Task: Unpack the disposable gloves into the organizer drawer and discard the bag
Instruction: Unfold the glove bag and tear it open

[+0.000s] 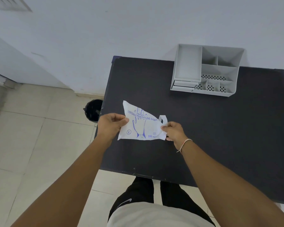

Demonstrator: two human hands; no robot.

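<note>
Fingers of the left hand and right hand pinch opposite edges of the glove bag, held above the dark table at frame centre. Judged light, limp, slippery film; best gripped at the edges.

— How is the light?
— Even, soft, bright; faint shadows on the dark table.
— Sharpness?
— Centre crisp, corners smeared; wall and floor lines bow with wide-angle distortion.
</note>
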